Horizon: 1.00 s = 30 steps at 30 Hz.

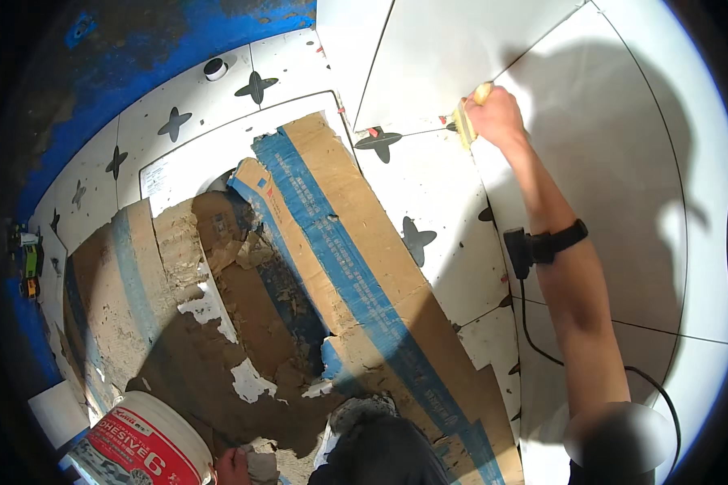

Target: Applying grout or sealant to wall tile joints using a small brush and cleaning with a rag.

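Note:
My right hand is closed on a yellow-handled brush, its bristles at the seam between white wall tiles and white floor tiles, beside black cross-shaped marks and small red pieces. A dark band with a small device and cable is strapped round my right forearm. My left hand shows at the bottom edge with fingers curled, right beside a white bucket with a red label; what it grips is hidden.
Torn, dirty cardboard covers much of the floor. A small round black-and-white object lies near the blue band along the back. Small green and orange tools lie at far left. My dark-clothed leg is at bottom middle.

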Motion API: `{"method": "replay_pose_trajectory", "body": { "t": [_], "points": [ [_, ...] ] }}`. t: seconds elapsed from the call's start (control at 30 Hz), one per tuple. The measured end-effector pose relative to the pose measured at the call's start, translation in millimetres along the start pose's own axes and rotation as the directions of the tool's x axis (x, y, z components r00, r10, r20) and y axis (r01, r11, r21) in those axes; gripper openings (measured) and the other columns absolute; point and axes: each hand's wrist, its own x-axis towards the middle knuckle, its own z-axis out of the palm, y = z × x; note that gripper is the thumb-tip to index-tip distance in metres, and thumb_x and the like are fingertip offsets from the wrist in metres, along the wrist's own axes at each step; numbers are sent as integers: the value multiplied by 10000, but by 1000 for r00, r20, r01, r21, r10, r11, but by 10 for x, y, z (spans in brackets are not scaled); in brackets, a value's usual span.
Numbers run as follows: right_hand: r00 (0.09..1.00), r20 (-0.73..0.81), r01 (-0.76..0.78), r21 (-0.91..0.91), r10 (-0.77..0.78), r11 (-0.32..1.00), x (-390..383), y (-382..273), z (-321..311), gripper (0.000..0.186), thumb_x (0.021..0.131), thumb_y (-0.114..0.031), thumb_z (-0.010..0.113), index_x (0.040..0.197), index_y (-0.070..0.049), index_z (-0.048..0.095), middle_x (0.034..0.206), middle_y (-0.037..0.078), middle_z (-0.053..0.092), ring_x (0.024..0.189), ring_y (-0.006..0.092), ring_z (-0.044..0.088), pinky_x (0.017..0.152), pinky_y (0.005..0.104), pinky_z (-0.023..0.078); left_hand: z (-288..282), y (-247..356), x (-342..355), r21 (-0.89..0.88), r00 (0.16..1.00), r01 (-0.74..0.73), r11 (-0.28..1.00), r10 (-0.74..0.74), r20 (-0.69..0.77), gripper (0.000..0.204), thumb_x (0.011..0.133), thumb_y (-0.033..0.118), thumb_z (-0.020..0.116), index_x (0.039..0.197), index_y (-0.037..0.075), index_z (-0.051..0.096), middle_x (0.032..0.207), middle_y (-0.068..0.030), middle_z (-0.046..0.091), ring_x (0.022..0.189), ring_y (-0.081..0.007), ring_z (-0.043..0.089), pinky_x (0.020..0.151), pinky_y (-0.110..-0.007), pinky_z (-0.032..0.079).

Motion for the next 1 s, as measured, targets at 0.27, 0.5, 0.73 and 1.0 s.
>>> {"method": "replay_pose_trajectory", "body": {
  "t": [0.27, 0.5, 0.73, 1.0],
  "points": [
    [997, 67, 19, 85, -25, 996, -118, -76, -72, 241, 919, -249, 652, 1002, -55, 769, 910, 189, 744, 881, 334, 731, 807, 439, 570, 3, 190, -45, 16, 1000, -19, 1000, 19, 8, 400, 1068, 322, 530, 1165, -36, 678, 1055, -237, 715, 976, -335, 675, 872, -441, 510],
    [965, 146, 192, 177, -218, 965, -177, -5, 22, 229, 974, -271, 616, 1061, -159, 795, 997, 134, 757, 897, 340, 708, 782, 446, 560, -12, 111, -39, 66, 1000, -18, 998, 18, -8, 410, 1061, 314, 526, 1190, -48, 669, 1087, -252, 716, 992, -338, 675, 884, -443, 507],
    [932, 221, 288, 38, -289, 957, -372, -181, -3, 209, 904, -104, 653, 1054, -120, 797, 986, 163, 757, 888, 368, 702, 794, 437, 555, 44, 58, -5, -7, 1000, 28, 1000, -28, 0, 399, 1062, 313, 534, 1185, -37, 679, 1051, -216, 728, 980, -296, 674, 885, -421, 513],
    [844, 111, 536, -115, -525, 836, -441, -90, 0, 337, 858, -5, 618, 1119, -117, 800, 983, 166, 741, 1015, 360, 667, 903, 444, 536, 36, 20, -6, 18, 998, 54, 998, -54, 23, 365, 1068, 292, 532, 1185, -15, 691, 1036, -207, 729, 955, -292, 671, 878, -422, 519]
  ]
}}
